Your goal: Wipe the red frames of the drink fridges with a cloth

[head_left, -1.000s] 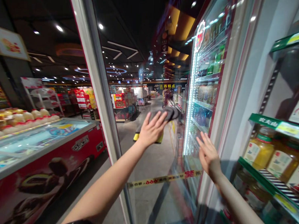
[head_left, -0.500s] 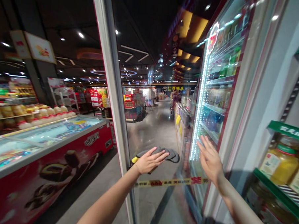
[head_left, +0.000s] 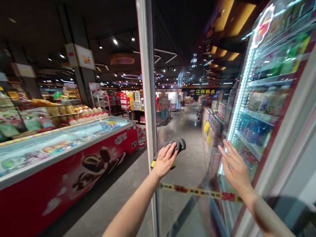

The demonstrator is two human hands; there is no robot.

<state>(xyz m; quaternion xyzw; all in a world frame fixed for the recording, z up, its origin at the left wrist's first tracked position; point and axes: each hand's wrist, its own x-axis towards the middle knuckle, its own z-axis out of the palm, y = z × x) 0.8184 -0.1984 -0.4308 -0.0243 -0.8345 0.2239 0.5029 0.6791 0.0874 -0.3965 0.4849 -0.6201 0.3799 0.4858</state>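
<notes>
A glass cooler door (head_left: pixel 185 217) with a pale metal frame stands swung open in front of me. My left hand (head_left: pixel 165 160) lies over a folded grey-and-yellow cloth (head_left: pixel 181 144), holding it against the pane near the door's outer edge. The cloth's middle is hidden under my fingers. To the right, my right hand (head_left: pixel 235 169) is raised, its fingers stretched out and nothing in it. Whether it touches the glass I cannot tell. A yellow printed strip (head_left: pixel 196 191) crosses the pane below both hands.
On the left stands a red chest freezer (head_left: pixel 92 178) with a glass top, goods stacked behind it. Lit shelves of bottles (head_left: pixel 266 98) show in the glass on the right. Through the pane an aisle floor (head_left: pixel 189 127) runs back past displays.
My left hand and the cloth have moved up the pane, nearer the door's outer edge. The view has turned left, and the green-edged shelf has mostly left the right side.
</notes>
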